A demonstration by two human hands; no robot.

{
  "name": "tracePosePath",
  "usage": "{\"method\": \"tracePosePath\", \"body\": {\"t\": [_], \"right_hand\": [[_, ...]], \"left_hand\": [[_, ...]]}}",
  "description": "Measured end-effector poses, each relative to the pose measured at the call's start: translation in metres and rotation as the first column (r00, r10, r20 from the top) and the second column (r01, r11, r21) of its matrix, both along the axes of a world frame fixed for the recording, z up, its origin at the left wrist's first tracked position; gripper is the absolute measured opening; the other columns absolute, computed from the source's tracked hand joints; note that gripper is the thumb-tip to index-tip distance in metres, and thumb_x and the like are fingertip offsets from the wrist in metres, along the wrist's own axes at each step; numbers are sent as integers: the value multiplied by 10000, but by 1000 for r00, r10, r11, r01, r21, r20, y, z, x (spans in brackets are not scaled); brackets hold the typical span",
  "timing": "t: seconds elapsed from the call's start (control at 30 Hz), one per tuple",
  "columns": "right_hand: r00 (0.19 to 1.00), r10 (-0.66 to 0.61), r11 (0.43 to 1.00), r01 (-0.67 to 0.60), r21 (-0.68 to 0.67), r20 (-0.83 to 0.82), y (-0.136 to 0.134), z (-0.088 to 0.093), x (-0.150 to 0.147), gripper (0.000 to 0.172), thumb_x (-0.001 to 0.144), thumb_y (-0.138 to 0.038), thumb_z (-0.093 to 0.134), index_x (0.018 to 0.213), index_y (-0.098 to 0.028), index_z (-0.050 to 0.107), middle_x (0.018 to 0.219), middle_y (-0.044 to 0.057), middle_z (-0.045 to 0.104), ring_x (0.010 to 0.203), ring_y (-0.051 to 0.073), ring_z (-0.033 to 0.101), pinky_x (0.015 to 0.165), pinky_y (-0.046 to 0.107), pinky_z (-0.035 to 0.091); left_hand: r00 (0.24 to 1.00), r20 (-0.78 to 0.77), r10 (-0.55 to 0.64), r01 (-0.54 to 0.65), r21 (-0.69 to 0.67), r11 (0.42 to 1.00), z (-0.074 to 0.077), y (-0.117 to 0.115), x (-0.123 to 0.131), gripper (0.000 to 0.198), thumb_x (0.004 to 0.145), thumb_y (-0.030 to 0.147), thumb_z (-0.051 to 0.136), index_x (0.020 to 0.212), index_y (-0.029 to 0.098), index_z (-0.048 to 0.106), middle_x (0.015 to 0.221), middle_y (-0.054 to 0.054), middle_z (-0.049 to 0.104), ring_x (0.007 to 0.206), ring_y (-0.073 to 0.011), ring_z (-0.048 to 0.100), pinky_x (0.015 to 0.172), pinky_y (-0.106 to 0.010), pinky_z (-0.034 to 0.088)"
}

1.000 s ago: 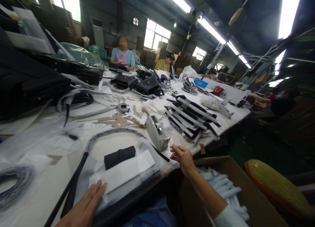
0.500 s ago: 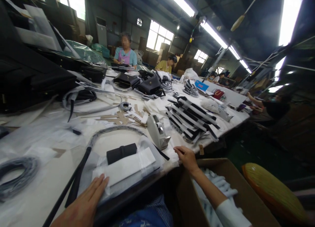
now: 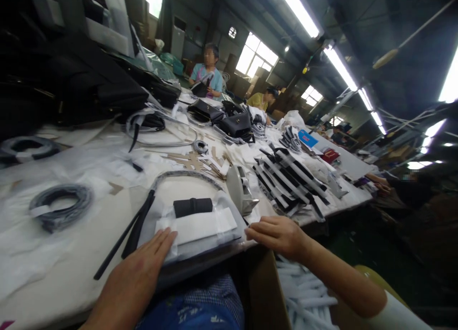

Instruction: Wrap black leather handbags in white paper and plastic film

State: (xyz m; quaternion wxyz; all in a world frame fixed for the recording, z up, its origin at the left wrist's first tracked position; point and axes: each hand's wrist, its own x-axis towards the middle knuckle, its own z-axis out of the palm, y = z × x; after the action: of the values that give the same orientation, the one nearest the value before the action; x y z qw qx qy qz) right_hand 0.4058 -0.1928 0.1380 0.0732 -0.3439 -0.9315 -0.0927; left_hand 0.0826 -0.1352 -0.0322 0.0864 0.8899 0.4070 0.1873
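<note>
From where I'm standing, the right hand (image 3: 279, 234) is what has just shifted: a moment ago it was reaching out apart, and now it is coming in low beside the right corner of a flat packet in milky translucent wrapping with a white panel (image 3: 203, 227). That packet is lying along the near edge of the off-white work surface (image 3: 82, 268), a short black rolled piece (image 3: 192, 207) resting on it. The fingers are bunching closely together; I can't tell whether they are pinching anything or touching the packet. The left hand (image 3: 143, 261) is staying flat on the packet's near left corner, fingers stretched, gripping nothing. So both ends are now being attended to, and the left hand seems to be steadying. Just beyond the right corner, a grey tape dispenser with a metal cutter (image 3: 239, 189) is standing untouched.
</note>
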Motion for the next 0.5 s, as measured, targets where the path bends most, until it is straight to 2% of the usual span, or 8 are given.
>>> {"method": "tracePosePath", "body": {"t": [0.1,0.2,0.27,0.33,0.37,0.43,0.5], "right_hand": [[970,46,977,-94,-190,-240,25,-4,-32,252,953,-139,557,1169,-182,678,871,76,740,719,143,647,643,236,512],[842,-76,891,-182,-415,-534,48,-17,-63,218,925,-158,625,1115,-190,726,851,79,741,746,136,684,680,209,541],[754,-193,806,-243,-540,-628,63,-27,-79,166,878,-195,697,1027,-189,770,819,82,740,725,140,694,675,204,556],[689,-315,698,-298,-651,-653,76,-36,-92,129,821,-217,759,942,-192,796,787,76,732,620,124,669,582,186,556],[661,-386,625,-326,-709,-644,82,-40,-97,120,800,-218,778,914,-193,802,773,72,725,565,110,647,525,173,543],[599,-532,436,-413,-800,-599,93,-47,-107,89,794,-216,783,877,-195,806,730,59,702,476,78,598,432,144,497],[465,-670,267,-576,-772,-578,100,-53,-118,50,804,-252,781,820,-209,801,658,22,660,396,39,523,367,116,436]], "left_hand": [[1000,11,15,-14,-60,998,9,-1,2,604,814,-38,299,1334,118,564,1390,-135,561,1239,-239,579,1013,-388,506],[1000,5,18,-18,-98,995,13,1,2,589,815,-54,331,1330,119,558,1381,-147,571,1218,-232,598,994,-366,518],[1000,4,26,-25,-138,990,16,2,3,597,800,-66,351,1321,137,563,1373,-134,583,1220,-219,597,994,-347,516],[1000,10,22,-20,-186,982,17,2,4,620,775,-81,361,1314,150,566,1377,-118,584,1249,-206,573,1021,-334,493],[1000,20,21,-16,-203,979,17,2,5,632,764,-86,365,1314,154,564,1383,-111,580,1265,-201,558,1038,-332,477],[998,51,30,-18,-222,975,16,2,6,645,757,-86,370,1319,168,558,1398,-95,570,1285,-193,540,1060,-329,457],[995,90,39,-17,-227,974,12,3,6,642,763,-70,381,1322,192,554,1404,-74,568,1283,-186,542,1063,-323,455]]}}
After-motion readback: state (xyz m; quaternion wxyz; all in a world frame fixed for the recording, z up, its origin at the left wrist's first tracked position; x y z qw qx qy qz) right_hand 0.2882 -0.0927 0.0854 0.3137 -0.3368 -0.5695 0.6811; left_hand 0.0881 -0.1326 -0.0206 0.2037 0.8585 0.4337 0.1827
